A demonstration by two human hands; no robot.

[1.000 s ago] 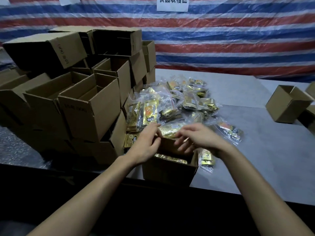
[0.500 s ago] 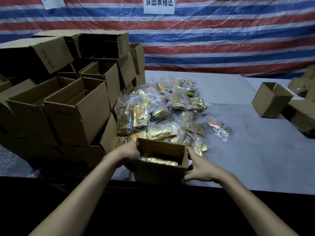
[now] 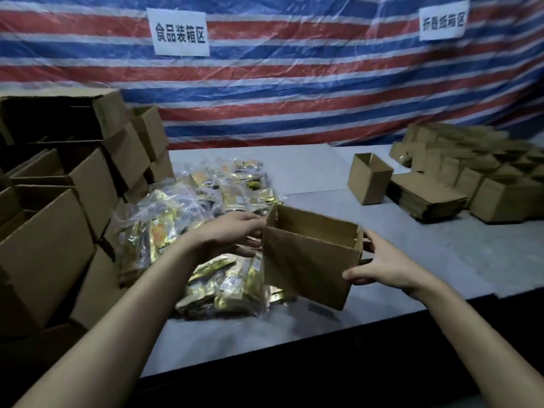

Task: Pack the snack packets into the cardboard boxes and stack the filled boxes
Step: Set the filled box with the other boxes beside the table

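I hold a small open cardboard box (image 3: 306,263) lifted off the grey table (image 3: 441,254), tilted with its near side toward me. My left hand (image 3: 232,234) grips its left wall, and my right hand (image 3: 379,263) grips its right wall with the thumb on the near face. Its inside is hidden from this angle. A heap of gold and clear snack packets (image 3: 206,213) lies on the table to the left of the box and partly under it.
Open cardboard boxes (image 3: 59,219) are piled high at the left. On the right stand one open small box (image 3: 369,178), a stack of flattened cartons (image 3: 426,198) and several more boxes (image 3: 500,178). A striped tarp with paper signs hangs behind.
The box has been lifted off the table's near edge and carried to the right, both hands on its sides. The view has swung right, bringing the right-hand boxes into sight.
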